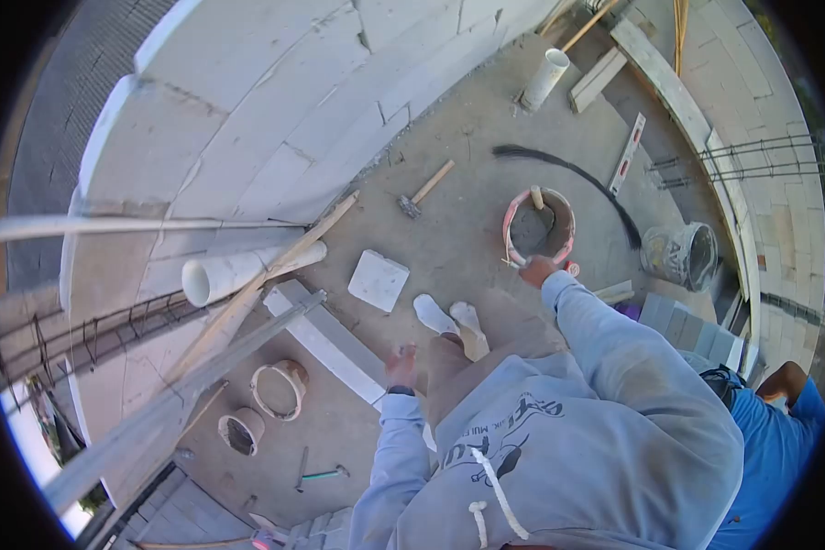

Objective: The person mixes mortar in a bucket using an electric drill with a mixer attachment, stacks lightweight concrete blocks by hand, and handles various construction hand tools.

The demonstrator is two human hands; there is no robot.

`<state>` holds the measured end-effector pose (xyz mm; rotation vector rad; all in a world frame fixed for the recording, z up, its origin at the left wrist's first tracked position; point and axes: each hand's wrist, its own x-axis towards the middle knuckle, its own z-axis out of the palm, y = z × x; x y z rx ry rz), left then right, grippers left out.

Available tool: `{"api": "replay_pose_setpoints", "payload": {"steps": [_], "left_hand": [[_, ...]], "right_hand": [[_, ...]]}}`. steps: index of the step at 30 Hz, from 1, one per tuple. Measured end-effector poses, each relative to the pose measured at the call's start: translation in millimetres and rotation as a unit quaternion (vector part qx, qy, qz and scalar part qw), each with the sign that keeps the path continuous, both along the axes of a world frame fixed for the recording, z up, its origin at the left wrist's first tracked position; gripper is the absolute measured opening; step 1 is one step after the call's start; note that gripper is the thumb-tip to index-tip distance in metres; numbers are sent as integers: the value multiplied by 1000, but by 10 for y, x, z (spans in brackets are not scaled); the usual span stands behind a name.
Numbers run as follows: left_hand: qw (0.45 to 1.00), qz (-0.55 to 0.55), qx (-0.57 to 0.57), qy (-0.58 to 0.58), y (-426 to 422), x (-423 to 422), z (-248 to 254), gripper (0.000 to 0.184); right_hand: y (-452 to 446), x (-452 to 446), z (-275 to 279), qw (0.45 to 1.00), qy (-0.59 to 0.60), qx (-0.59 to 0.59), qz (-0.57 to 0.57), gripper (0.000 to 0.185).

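My right hand [536, 269] is closed on the near rim of a reddish-white bucket [573, 240]. Grey mortar [530, 229] lies inside it, and a wooden tool handle [536, 196] sticks up at the far rim. My left hand [401, 367] hangs beside my leg with its fingers loosely apart and nothing visible in them. It is nearest to a long white block [325, 339] on the floor. A square piece of white block [379, 280] lies just ahead of my feet. Farther off rests a hammer [422, 192] with a wooden handle.
White block walls [266, 119] rise ahead and on the left. A wooden prop [247, 284] and a metal bar [192, 385] slant across the left. A white bucket [678, 257], a spirit level [627, 154] and black wires [577, 174] lie right. A person in blue [770, 449] is close by.
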<state>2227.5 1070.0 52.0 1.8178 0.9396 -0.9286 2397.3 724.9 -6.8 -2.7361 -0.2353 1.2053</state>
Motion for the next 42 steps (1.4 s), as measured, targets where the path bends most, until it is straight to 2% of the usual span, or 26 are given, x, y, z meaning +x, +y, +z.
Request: {"api": "replay_pose_setpoints", "payload": {"steps": [1, 2, 3, 4, 6, 8, 11, 13, 14, 16, 19, 21, 22, 23, 26, 28, 30, 33, 34, 35, 36, 37, 38, 39, 41, 42], "left_hand": [[952, -246, 116, -140, 31, -245, -512, 49], [819, -458, 207, -278, 27, -709, -825, 55], [943, -298, 109, -96, -87, -460, -468, 61], [989, -107, 19, 100, -223, -129, -143, 67], [980, -169, -15, 105, -214, -343, -410, 84], [979, -149, 27, 137, -413, -143, -553, 92], [966, -170, 48, 190, -538, 299, -665, 99], [962, -181, 50, 200, -621, 549, -781, 101], [962, -185, 48, 193, -658, 649, -834, 102], [952, -199, 47, 227, -693, 714, -928, 108], [950, -197, 29, 240, -696, 952, -974, 107], [945, -198, 22, 260, -696, 1140, -993, 107], [942, -200, 16, 269, -694, 1232, -981, 107], [941, -219, 1, 259, -672, 1306, -961, 107], [924, -299, -13, 237, -481, 1560, -902, 104], [903, -356, 25, 240, -453, 1856, -855, 100], [884, -419, 48, 203, -431, 2314, -802, 88], [882, -467, 17, 54, -90, 2841, -945, 68], [880, -475, -7, -7, 9, 3026, -1039, 61], [871, -492, -5, -4, -39, 3279, -1052, 47], [847, -530, 16, 32, -351, 3682, -795, 45], [822, -564, 38, 71, -652, 4034, -505, 44], [812, -584, 22, -12, -419, 4056, -817, 45], [801, -598, 20, -27, -415, 4183, -866, 45], [783, -621, 15, -42, -463, 4410, -878, 46], [776, -628, 11, -52, -482, 4479, -944, 46]], "right_hand": [[74, 217, -560, 999, -24, 30, -31, 36], [145, 325, -948, 996, -52, 58, -49, 37], [290, 438, -1061, 993, -20, 53, -103, 35], [473, 602, -1133, 987, 12, 44, -151, 33], [733, 834, -1709, 979, 45, 42, -197, 33], [1066, 1141, -2286, 977, 42, 63, -201, 31], [1561, 1615, -3233, 994, 22, 28, -108, 22], [1841, 1928, -3709, 996, -40, 83, -20, 26], [1986, 1943, -4134, 981, -159, 103, 31, 32], [2073, 2143, -4416, 950, -276, 69, 125, 33], [2085, 2299, -4563, 956, -191, 48, 215, 29], [2059, 2299, -4491, 977, -45, 65, 200, 24], [2039, 2235, -4349, 991, 38, 119, 50, 20], [2167, 2056, -4258, 978, 71, 97, -171, 21], [1745, 2197, -3360, 921, 291, 68, -252, 23], [1397, 2083, -3034, 892, 312, 109, -308, 27], [1077, 2006, -2924, 913, 301, 126, -245, 30], [105, 2265, -1701, 892, 251, 115, -358, 35], [-126, 2145, -1484, 937, 191, 114, -268, 34], [-354, 2041, -1286, 972, 127, 105, -170, 33], [-519, 2037, -834, 867, 135, 77, -473, 34], [-538, 1671, -1130, 821, 59, 62, -564, 33], [-645, 1462, -921, 835, 42, 66, -545, 33], [-753, 1255, -705, 848, 24, 68, -525, 33], [-747, 988, -441, 750, 23, 103, -653, 33], [-699, 939, -110, 673, 38, 110, -731, 33]]}}
